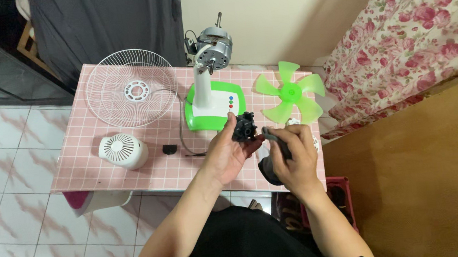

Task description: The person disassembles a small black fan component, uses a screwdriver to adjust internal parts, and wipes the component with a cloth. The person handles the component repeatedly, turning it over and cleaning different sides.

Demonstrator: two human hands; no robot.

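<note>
My left hand [225, 156] holds a small black plastic fan part [243, 127] over the front of the pink checked table [103, 170]. My right hand [294, 158] grips a dark electric screwdriver [273, 158], its tip against the black part. Just behind my hands stands the fan body [213, 99], a green and white base with a white post and a bare metal motor on top. A green fan blade [290, 92] lies on the table to the right of the base.
A white wire fan guard [131, 88] lies at the table's back left. A white round motor cover [123, 151] and a small black piece [170, 149] lie at the front left. A flowered bedspread [417, 29] is at right; tiled floor at left.
</note>
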